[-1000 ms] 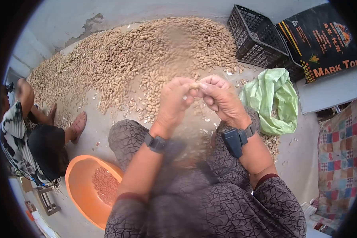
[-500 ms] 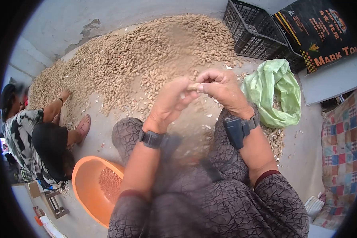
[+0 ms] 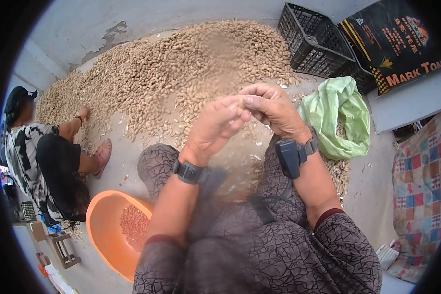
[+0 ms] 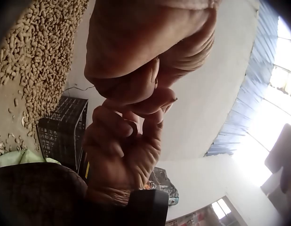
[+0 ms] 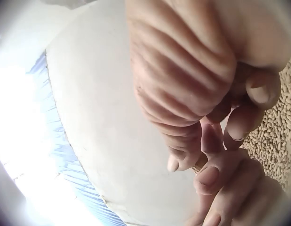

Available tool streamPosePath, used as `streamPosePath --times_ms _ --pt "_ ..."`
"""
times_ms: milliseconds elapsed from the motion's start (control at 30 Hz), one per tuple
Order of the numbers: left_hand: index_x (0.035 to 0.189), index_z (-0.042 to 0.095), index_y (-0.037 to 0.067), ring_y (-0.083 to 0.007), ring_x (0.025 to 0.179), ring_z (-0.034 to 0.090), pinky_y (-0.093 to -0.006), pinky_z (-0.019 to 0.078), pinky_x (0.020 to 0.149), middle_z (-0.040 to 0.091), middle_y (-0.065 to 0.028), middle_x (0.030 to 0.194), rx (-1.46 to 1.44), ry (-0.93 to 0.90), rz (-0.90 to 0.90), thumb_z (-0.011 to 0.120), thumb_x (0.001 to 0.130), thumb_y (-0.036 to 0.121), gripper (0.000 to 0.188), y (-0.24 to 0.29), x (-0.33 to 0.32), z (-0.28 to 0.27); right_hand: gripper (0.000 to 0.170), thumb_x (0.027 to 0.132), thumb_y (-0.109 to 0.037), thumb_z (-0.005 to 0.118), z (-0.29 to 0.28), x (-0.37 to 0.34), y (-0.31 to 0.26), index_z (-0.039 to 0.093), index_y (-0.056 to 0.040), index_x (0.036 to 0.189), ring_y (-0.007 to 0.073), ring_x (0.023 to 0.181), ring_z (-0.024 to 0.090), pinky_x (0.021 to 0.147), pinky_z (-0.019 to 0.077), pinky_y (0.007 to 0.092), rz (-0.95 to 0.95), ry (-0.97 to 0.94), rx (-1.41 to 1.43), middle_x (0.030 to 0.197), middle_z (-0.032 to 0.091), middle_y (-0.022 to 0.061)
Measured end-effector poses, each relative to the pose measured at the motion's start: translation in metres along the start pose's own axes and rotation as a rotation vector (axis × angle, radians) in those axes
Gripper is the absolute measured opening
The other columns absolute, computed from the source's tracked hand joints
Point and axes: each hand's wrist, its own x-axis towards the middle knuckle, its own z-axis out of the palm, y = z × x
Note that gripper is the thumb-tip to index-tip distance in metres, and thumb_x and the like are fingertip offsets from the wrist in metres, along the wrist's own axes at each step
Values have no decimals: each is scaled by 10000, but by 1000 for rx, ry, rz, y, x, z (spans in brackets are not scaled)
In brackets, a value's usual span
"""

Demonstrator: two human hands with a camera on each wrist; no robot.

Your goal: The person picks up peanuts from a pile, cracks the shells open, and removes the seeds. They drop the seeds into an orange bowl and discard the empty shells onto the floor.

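Both hands meet fingertip to fingertip over the lap in the head view. The left hand [image 3: 211, 125] and the right hand [image 3: 275, 109] pinch one small peanut [image 5: 199, 163] between thumbs and fingers. Mostly covered by the fingertips, it shows only as a tan ridged bit of shell in the right wrist view. Beyond the hands spreads a large heap of unshelled peanuts [image 3: 157, 73]. An orange basin [image 3: 100, 220] holding reddish shelled kernels [image 3: 134, 225] stands beside the left forearm.
A pale green sack [image 3: 323, 105] stands open beyond the right wrist, with shells near it. Black crates [image 3: 318, 59] and a black printed bag [image 3: 392, 44] are at the back right. Another person [image 3: 39, 152] sits at left, one hand at the heap.
The joined hands have shifted slightly, and the peanut between them is now more covered by fingers. At left, the other person's arm has come down from near the head to the heap.
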Motion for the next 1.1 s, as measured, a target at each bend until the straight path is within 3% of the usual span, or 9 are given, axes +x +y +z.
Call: streamPosePath --times_ms 133,367,567,633,667,733,933,1067,1100 --pt "1142 507 -52 -32 574 473 -119 323 441 608 -76 822 145 84 26 533 875 108 313 0 -5 9 272 809 -189 650 2 3 5 606 -10 1010 -19 522 443 433 293 116 11 -74 29 703 574 -47" --pt "1104 575 -34 -18 572 435 -128 300 471 602 -33 787 419 126 98 520 888 144 285 -2 -7 17 303 795 -187 664 7 -1 -1 598 -3 1026 -16 544 466 437 300 111 59 -90 -17 712 564 -53" --pt "1081 597 -33 -25 547 423 -147 301 465 577 -17 739 581 164 131 498 892 158 286 -4 -6 16 270 798 -175 655 9 -4 -6 596 1 995 16 555 513 428 309 119 77 -136 39 718 594 -3" --pt "1108 583 -30 -34 525 410 -152 294 455 557 -17 709 628 179 157 469 894 148 301 -5 -6 16 233 834 -123 591 7 -3 -3 567 78 948 174 639 617 618 526 288 76 -183 224 769 609 112" --pt "1108 583 -30 -34 525 410 -152 294 455 557 -17 709 627 179 158 469 894 148 301 -5 -6 16 233 834 -123 591 8 -2 -2 567 78 948 174 639 617 618 526 288 77 -183 223 769 609 112" --pt "1086 585 -26 -43 512 397 -163 282 441 539 -24 687 457 152 167 448 888 127 286 -5 -7 17 224 820 -169 626 10 -2 1 585 19 934 72 585 583 408 310 132 44 -187 328 755 629 80" --pt "890 587 -11 -51 499 369 -175 279 446 508 -26 661 454 132 284 445 935 206 263 -21 -2 19 176 822 -147 620 5 1 8 586 13 886 52 505 509 396 296 142 53 -180 404 719 608 64" --pt "869 580 -7 -51 499 361 -174 284 454 499 -20 656 429 149 275 438 949 247 302 -23 -1 18 173 824 -140 617 7 2 9 583 18 887 42 480 472 394 290 139 41 -111 398 686 595 51" --pt "868 578 -7 -51 502 362 -174 285 455 498 -18 658 409 180 254 445 944 239 290 -23 0 19 160 836 -116 585 5 3 9 572 40 872 128 521 532 481 415 242 61 -107 390 672 592 93"
